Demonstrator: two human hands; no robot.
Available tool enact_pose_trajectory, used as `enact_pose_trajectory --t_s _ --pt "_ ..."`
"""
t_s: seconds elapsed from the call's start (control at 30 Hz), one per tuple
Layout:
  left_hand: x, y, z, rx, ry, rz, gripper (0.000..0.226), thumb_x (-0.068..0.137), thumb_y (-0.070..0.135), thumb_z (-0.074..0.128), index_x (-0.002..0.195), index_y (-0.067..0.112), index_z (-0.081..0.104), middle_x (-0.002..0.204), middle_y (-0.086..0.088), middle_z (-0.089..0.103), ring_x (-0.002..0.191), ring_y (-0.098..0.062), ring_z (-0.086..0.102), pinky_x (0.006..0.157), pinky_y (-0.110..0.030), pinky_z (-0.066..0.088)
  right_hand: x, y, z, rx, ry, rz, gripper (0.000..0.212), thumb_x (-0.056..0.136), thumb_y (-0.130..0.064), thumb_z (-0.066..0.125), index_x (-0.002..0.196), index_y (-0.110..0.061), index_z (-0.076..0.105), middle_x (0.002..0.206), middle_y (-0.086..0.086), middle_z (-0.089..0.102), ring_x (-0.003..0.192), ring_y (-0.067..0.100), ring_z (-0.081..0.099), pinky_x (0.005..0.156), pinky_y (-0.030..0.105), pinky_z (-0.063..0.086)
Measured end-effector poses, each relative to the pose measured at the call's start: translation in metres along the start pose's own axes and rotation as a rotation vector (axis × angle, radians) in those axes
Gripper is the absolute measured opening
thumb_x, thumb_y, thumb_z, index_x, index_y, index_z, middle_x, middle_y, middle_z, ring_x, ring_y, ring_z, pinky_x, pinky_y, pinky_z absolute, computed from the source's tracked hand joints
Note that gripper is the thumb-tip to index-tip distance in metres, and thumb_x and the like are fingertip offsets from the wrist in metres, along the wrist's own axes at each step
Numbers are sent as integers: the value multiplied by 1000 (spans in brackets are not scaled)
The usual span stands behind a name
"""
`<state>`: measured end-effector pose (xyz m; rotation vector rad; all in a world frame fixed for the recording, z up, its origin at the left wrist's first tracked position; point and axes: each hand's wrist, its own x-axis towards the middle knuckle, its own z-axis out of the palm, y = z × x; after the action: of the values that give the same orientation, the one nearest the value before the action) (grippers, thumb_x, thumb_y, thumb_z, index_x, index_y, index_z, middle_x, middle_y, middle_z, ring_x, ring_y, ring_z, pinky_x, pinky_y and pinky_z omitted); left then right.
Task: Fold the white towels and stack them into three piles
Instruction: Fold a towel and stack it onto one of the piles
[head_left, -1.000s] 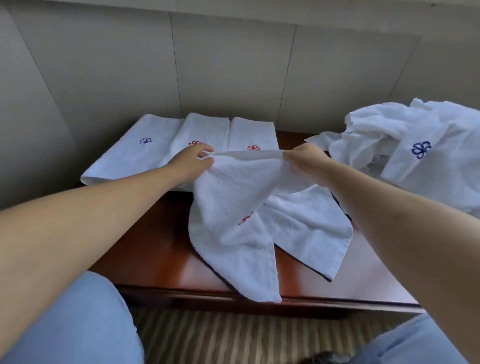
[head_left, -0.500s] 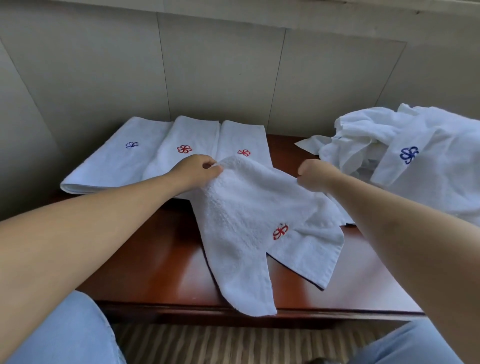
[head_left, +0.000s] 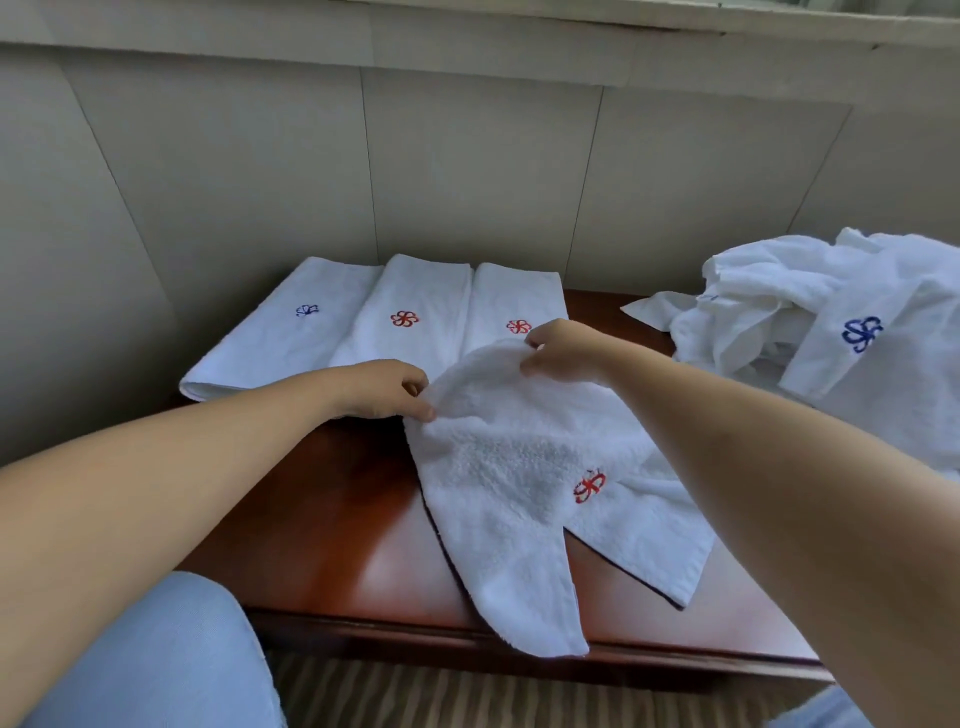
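**White towel pinched at both top corners**

White terry towel (head_left: 498, 467) with a red logo (head_left: 589, 485) lies half-draped on the wooden table (head_left: 322, 519), its lower ends splitting into two flaps, one reaching the table's front edge. The left hand (head_left: 384, 389) pinches its top left corner between thumb and curled fingers. The right hand (head_left: 563, 347) grips the top edge farther back, fingers curled round the cloth, lifting it into an arch.

Behind, three folded towels lie side by side against the wall: left pile (head_left: 291, 327) with a blue logo, middle pile (head_left: 405, 317) and right pile (head_left: 514, 306) with red ones. To the right sits a crumpled heap (head_left: 831, 322) of unfolded towels. Blue-clad knees (head_left: 156, 660) show below.
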<state>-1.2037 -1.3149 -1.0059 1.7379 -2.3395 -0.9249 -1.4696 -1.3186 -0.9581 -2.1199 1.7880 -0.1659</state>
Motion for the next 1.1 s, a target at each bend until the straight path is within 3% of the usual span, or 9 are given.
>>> enact_pose_trajectory --t_s 0.07,0.23,0.4,0.5,0.73,0.83,0.9,0.97,1.1 --pt "-10 9 -8 35 29 9 17 95 43 67 93 28 59 90 8 60 79 -11 53 65 -26 35 -14 -1 -12 14 49 1 19 90 -26 61 96 -8 63 87 1 58 81 24 54 61 28 35" --pt "-43 65 -60 49 295 77 15 99 39 59 100 26 53 94 5 58 77 -14 51 63 -30 38 -62 -15 -77 52 226 39 22 81 -28 61 69 -14 48 67 0 46 60 21 44 53 27 29" --pt "-97 143 -129 22 540 265 11 100 23 57 111 22 57 104 -1 61 91 -20 55 72 -29 41 -124 -37 -162 104 418 55 22 77 -24 57 78 -4 64 64 7 57 48 21 54 40 19 40" --pt "-130 178 -159 41 621 335 16 101 18 55 115 21 61 95 3 58 83 -15 52 64 -25 39 -155 -46 -199 111 509 29 20 79 -23 58 76 -4 65 61 8 58 48 21 55 47 22 42" --pt "-164 200 -191 107 864 416 16 95 32 61 111 31 63 100 9 65 90 -17 59 71 -30 40 -167 -46 -231 252 617 30 21 80 -18 70 89 2 70 63 9 56 47 20 52 51 23 44" --pt "-146 176 -166 168 738 360 15 95 33 66 109 27 65 101 8 64 90 -16 59 64 -23 40 -150 -25 -203 244 565 70 21 78 -17 72 85 3 68 66 11 59 52 23 55 51 26 48" --pt "-126 146 -130 211 494 249 13 93 32 68 105 26 67 104 7 68 90 -15 63 68 -19 46 -136 -3 -162 156 377 141 15 81 -20 72 77 -6 68 65 10 64 54 24 59 54 29 53" --pt "-106 109 -88 182 310 150 11 93 34 69 102 26 70 102 7 72 93 -15 67 78 -28 53 -124 20 -111 42 138 211 21 90 -26 68 78 -9 70 67 6 70 57 20 64 54 25 56" --pt "-72 42 -22 92 268 19 15 95 44 65 103 31 69 103 11 68 86 -7 63 70 -22 46 -104 61 -38 109 10 310 26 98 -27 62 97 -3 73 80 4 73 68 14 67 54 23 50"
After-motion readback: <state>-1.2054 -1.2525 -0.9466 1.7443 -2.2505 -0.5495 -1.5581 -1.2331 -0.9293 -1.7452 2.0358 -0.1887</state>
